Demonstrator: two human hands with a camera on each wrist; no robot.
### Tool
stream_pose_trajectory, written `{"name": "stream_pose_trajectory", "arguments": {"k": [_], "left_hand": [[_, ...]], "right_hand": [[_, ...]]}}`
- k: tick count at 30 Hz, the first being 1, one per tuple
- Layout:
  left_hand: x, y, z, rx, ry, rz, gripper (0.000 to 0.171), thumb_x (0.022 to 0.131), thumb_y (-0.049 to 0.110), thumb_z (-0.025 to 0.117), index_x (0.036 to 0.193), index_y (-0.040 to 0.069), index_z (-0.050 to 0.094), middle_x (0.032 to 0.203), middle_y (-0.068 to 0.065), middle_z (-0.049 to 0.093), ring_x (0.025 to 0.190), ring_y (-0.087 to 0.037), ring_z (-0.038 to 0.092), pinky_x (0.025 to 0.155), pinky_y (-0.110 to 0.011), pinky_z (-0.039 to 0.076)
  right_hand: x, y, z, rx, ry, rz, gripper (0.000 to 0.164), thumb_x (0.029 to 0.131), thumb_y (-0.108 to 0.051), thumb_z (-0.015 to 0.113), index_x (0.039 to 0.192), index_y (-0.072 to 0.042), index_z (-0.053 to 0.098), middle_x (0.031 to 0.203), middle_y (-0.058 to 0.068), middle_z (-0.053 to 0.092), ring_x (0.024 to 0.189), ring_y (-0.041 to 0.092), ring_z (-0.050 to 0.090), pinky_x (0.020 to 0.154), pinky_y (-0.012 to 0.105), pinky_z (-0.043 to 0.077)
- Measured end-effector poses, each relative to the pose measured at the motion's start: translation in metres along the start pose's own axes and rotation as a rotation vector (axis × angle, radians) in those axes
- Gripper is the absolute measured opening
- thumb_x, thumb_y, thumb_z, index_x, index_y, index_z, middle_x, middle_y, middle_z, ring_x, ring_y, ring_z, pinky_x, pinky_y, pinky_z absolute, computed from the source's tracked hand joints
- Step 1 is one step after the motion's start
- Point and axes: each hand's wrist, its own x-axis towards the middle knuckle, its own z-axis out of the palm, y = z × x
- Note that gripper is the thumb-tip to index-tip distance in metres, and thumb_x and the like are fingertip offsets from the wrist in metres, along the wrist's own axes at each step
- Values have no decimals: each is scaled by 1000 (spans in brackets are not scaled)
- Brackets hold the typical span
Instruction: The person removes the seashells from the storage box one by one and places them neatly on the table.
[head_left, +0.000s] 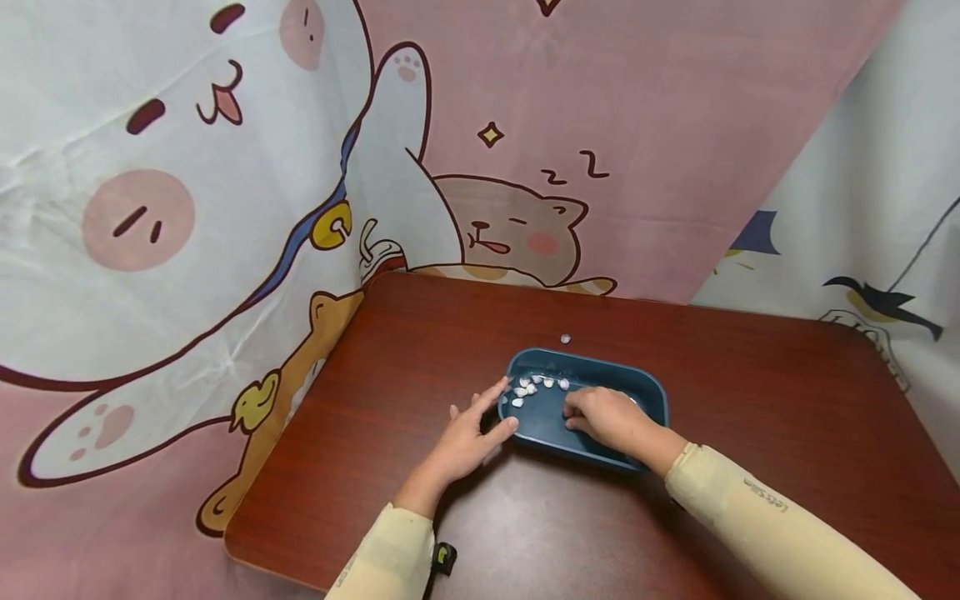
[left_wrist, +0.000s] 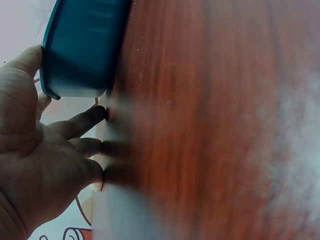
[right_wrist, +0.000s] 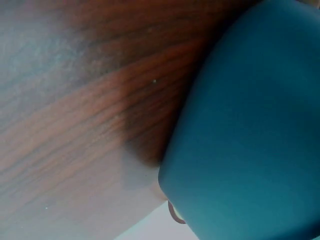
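Note:
A dark blue rectangular tray (head_left: 540, 435) sits on the table, with several small white shell-like pieces (head_left: 521, 390) spread along its left and far inside. My left hand (head_left: 465, 442) is at the tray's left end. Its thumb and index finger are at the rim, and the other fingers reach down toward the tabletop in the left wrist view. My right hand (head_left: 611, 417) reaches over the near wall into the tray, fingers bent and pointing down toward the floor of it. I cannot tell whether its fingertips pinch a piece. The tray's outer wall (right_wrist: 250, 130) fills much of the right wrist view.
One more white piece (head_left: 566, 339) lies on the table beyond the tray. The reddish-brown wooden table (head_left: 420, 333) meets a cartoon-printed cloth (head_left: 637, 125) at its back and left. A small black device (head_left: 444, 558) sits by the left sleeve.

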Motion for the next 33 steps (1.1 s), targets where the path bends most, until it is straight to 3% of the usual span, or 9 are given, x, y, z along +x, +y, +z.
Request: {"name": "stream_pose_trajectory", "arguments": {"k": [7,11,14,18,21,25,28,33], "left_hand": [[-1,-3,-1,13,5,-24,70,104,61,60,167,48,31,168,5,48,162,-44,26,130,-73,-6],[0,-4,-2,17,18,-4,70,105,58,61,167,44,32,167,3,49,161,-47,28,128,-76,-5],[0,-4,-2,20,21,7,69,105,55,61,167,42,33,167,3,48,160,-49,29,127,-78,-4],[-1,-3,-2,14,12,-7,69,105,57,61,167,44,33,169,3,46,160,-48,28,128,-77,-4],[-2,-1,-3,12,1,-22,70,105,60,60,167,46,32,170,3,44,161,-47,26,129,-75,-3],[-2,0,-4,18,-20,-29,71,104,62,59,167,47,30,172,4,41,163,-45,24,130,-73,-3],[-1,0,-4,20,-23,-23,71,104,62,59,168,46,30,173,3,39,163,-44,23,131,-73,-4],[-1,-2,-3,15,-15,-28,70,105,62,58,167,47,30,173,5,38,163,-44,24,131,-73,-3]], "right_hand": [[5,-3,0,12,-32,14,8,96,-18,81,104,-17,80,93,-5,78,80,7,64,84,38,65],[5,-7,-5,15,-39,2,6,97,-18,80,103,-18,81,92,-8,77,79,5,63,83,37,64],[7,-11,-20,54,-5,-48,4,98,-17,78,101,-19,81,91,-10,75,80,4,63,80,35,63],[19,-12,-55,140,115,-102,5,99,-15,77,102,-17,80,95,-8,77,84,6,68,78,36,61],[36,-6,-84,195,207,-50,6,101,-16,75,105,-15,80,98,-2,79,86,11,72,78,38,61],[64,14,-104,245,244,99,16,104,-21,72,114,-10,77,109,10,80,96,26,75,88,49,62],[88,31,-102,264,205,190,22,104,-20,71,119,-5,73,117,18,77,105,35,73,95,55,60],[115,48,-85,255,52,245,22,104,-14,71,119,1,71,113,21,76,98,32,76,92,51,61]]}}
